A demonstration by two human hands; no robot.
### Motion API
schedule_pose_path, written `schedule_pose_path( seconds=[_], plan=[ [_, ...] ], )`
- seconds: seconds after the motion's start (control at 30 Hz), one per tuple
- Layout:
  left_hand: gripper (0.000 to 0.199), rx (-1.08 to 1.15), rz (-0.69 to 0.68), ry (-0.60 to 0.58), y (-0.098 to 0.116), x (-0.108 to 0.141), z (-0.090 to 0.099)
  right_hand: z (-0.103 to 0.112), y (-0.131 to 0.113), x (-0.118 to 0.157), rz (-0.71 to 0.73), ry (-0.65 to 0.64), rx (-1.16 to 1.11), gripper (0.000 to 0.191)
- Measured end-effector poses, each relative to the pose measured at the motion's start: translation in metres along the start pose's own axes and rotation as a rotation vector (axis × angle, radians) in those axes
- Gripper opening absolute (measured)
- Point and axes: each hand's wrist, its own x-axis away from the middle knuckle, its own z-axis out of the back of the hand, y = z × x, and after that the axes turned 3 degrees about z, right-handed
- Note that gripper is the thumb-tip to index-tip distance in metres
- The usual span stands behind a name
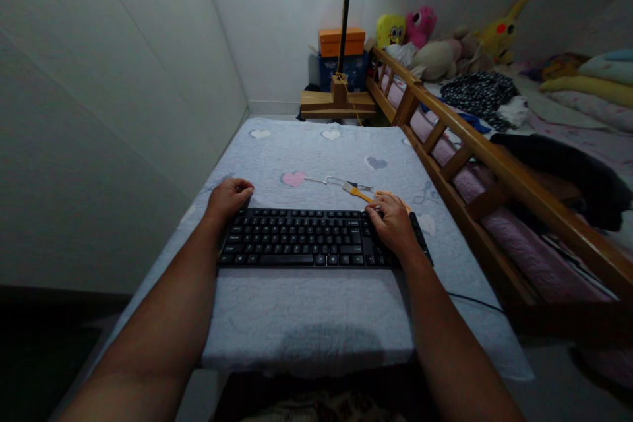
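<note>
A black keyboard [297, 237] lies flat on a pale, heart-patterned cloth [311, 310]. My left hand [230, 198] is at its far left corner, fingers curled and closed; whatever they hold, if anything, is hidden. Over the number-pad end rests my right hand [390, 221], thumb and fingers drawn together near a small pale spot too small to name. Just beyond the keyboard lies a brush [357, 192] with a yellow handle and pale bristles. Beside it is a thin metal wire tool [336, 180]. An orange cloth-like thing [383, 194] is partly hidden behind my right hand.
A wooden bed rail [455, 132] runs along the right, with plush toys [430, 59] and bedding behind it. At the back, a wooden stand [339, 102] holds a dark pole near an orange box [341, 41]. A cable [475, 301] trails right. A pale wall [123, 79] is on the left.
</note>
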Motion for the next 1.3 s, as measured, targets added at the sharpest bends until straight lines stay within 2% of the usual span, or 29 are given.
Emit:
schedule_pose_path(
  seconds=[0.4,0.63,1.3],
  plan=[
    [0.024,0.012,-0.022,-0.012,-0.005,-0.001,-0.001,0.002,-0.007,0.0,0.005,-0.028,-0.008,0.019],
    [0.018,0.009,-0.004,-0.002,0.001,0.001,0.001,0.005,-0.009,0.0,0.017,-0.057,0.007,0.019],
    [0.02,-0.007,-0.041,0.004,-0.006,-0.004,-0.001,0.01,-0.008,0.003,0.013,-0.045,-0.007,0.02]
  ],
)
